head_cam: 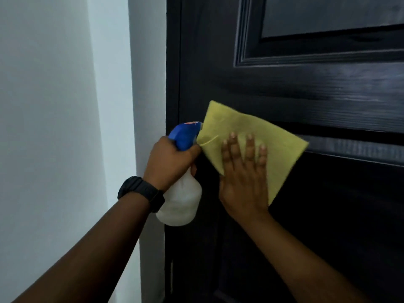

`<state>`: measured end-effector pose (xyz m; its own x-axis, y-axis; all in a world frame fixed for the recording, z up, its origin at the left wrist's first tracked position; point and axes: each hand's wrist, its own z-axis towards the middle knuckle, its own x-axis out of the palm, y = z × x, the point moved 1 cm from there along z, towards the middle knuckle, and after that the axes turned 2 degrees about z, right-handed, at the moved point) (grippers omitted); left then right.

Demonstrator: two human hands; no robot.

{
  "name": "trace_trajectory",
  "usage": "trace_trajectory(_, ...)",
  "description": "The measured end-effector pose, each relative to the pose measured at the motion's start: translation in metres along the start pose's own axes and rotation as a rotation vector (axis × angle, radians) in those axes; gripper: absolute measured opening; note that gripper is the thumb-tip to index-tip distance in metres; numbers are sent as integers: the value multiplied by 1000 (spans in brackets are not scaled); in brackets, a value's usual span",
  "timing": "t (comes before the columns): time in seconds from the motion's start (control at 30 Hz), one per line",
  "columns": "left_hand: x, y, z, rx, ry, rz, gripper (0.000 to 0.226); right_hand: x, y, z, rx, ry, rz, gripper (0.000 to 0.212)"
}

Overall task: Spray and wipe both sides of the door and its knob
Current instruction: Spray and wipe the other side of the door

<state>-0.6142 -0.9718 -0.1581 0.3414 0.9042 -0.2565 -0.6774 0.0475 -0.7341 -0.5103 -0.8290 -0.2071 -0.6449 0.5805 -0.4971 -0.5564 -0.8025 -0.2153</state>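
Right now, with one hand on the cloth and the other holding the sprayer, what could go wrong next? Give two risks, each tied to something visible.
1. The right hand presses the yellow cloth to the door with flat fingers only; the cloth may slip or fold.
2. The left hand grips the spray bottle with its blue head against the cloth's edge, near the white wall; a squeeze might soak the cloth or mist the wall.
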Motion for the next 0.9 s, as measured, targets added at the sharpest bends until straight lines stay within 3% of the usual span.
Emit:
trace_trajectory(0.13, -18, 5, 8, -29, -64, 80, 51, 24, 37, 15, -160, 35, 11, 77)
trace_trajectory(0.27, -31, 3, 7, -53, -94, 107, 58, 30, 42, 20, -166, 17, -24, 78)
trace_trajectory(0.33, -39, 0, 5, -49, -101, 98, 69, 37, 41, 11, -314, 30, -14, 77)
trace_trajectory(0.4, -41, 0, 1, -49, -83, 112, 68, 58, 38, -8, -445, 155, -2, 78)
trace_trajectory(0.47, -53, -11, 6, -41, -98, 101, 63, 47, 27, 1, -602, 305, 110, 55)
trace_trajectory(0.53, -60, -15, 9, -41, -90, 98, 58, 35, 12, 11, -729, 512, -21, 45)
trace_trajectory(0.6, -67, -15, 8, -83, -64, 103, 46, 18, 9, 21, -779, 477, -188, 35)
trace_trajectory(0.67, -80, -31, 20, -83, -72, 61, 43, 5, -1, 54, -854, 525, -372, 51)
trace_trajectory(0.77, -91, -54, 34, -53, -89, 14, 41, -8, -14, 103, -950, 442, -374, 59)
trace_trajectory(0.9, -101, -97, 65, 60, -123, -34, 64, -53, -17, 165, -958, 254, -300, 69)
